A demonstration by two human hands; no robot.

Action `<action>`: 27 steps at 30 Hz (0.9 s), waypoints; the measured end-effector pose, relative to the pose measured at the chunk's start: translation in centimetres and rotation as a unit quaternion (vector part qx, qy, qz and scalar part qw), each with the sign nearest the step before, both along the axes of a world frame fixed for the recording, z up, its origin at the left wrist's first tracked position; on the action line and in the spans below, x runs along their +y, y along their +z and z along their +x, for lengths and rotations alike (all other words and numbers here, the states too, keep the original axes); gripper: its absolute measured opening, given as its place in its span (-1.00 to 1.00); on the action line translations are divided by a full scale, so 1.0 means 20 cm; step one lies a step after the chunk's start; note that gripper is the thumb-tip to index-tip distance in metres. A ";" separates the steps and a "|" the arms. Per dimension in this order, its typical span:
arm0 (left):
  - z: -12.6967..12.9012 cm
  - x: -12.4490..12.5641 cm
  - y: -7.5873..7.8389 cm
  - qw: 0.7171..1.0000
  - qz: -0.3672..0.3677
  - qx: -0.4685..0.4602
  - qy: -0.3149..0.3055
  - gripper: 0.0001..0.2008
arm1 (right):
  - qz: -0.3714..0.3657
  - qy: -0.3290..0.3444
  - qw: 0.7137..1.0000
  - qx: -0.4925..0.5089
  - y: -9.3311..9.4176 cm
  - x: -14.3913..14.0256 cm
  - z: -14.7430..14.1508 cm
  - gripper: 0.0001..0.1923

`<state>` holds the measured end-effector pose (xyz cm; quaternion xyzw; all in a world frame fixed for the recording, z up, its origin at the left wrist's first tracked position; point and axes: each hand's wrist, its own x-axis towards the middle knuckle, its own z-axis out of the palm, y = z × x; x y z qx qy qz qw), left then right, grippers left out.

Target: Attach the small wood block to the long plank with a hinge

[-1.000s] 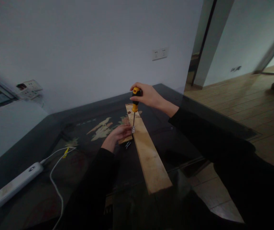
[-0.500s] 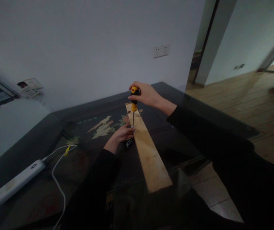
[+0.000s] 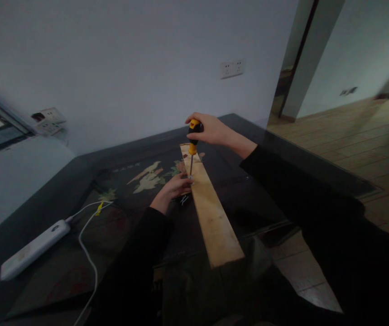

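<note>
- The screwdriver stands straight up, its tip on the wood board.
- The right hand is wrapped tight around its handle, turned a bit from a moment ago.
- The left hand has moved closer, pinching by the tip.
- The board lies on the dark surface.

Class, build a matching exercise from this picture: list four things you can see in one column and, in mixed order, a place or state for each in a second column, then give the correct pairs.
Things:
1. screwdriver
2. wooden plank
3. power strip
4. left hand

Places or states:
A. lies at the table's left, white cable attached
B. held upright by the right hand, tip down on the wood
C. rests at the plank's left edge, by the tool's tip
D. lies flat, its near end reaching the dark table edge

Pairs: 1-B, 2-D, 3-A, 4-C
</note>
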<state>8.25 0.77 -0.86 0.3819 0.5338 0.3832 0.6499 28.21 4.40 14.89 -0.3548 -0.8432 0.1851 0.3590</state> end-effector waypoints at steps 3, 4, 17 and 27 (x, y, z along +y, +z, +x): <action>0.00 0.00 0.00 1.000 0.001 0.003 -0.007 -0.54 | -0.054 0.058 0.997 0.016 0.02 0.00 0.02 -0.52; 0.00 0.01 -0.01 1.000 0.002 0.002 -0.008 -0.53 | -0.066 0.073 0.995 0.022 0.03 0.00 0.02 -0.51; -0.01 0.03 -0.04 1.000 0.011 0.008 -0.024 -0.75 | 0.068 -0.094 0.988 -0.102 0.03 -0.02 -0.04 -0.68; 0.00 0.00 -0.02 0.999 0.019 0.020 -0.027 -0.78 | -0.009 0.004 0.987 -0.161 0.16 0.01 -0.03 -0.74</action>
